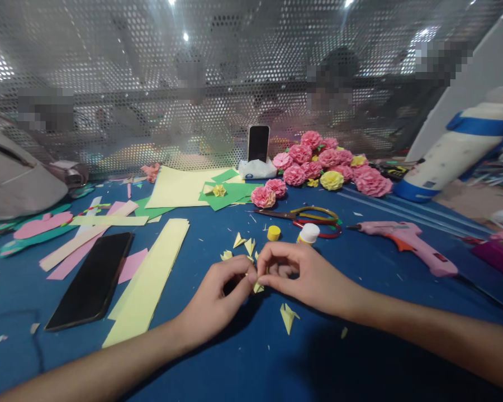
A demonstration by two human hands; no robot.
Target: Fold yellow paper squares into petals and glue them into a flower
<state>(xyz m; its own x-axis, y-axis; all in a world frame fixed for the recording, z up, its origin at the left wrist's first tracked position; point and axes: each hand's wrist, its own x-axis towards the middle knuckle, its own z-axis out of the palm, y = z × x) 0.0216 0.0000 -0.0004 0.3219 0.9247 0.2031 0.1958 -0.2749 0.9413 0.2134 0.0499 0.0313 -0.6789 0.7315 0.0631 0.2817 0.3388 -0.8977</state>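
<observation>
My left hand (220, 296) and my right hand (304, 273) meet above the blue table, fingertips pinched together on a small folded piece of yellow paper (258, 288). Fingers cover most of that piece. Just beyond them lie several small folded yellow paper pieces (250, 245), partly hidden by my hands. Another folded yellow piece (288, 318) rests on the table nearer to me, below my right hand. A small yellow cap (273, 233) and a white-topped glue bottle (309, 233) are right behind my right hand.
Scissors (302, 215) lie behind the glue; a pink glue gun (411, 240) is at right. Pink and yellow paper flowers (329, 159) are piled at the back. On the left are a black phone (93, 282), yellow paper strips (159, 273) and pink strips (88, 240). A large bottle (456, 148) leans at right.
</observation>
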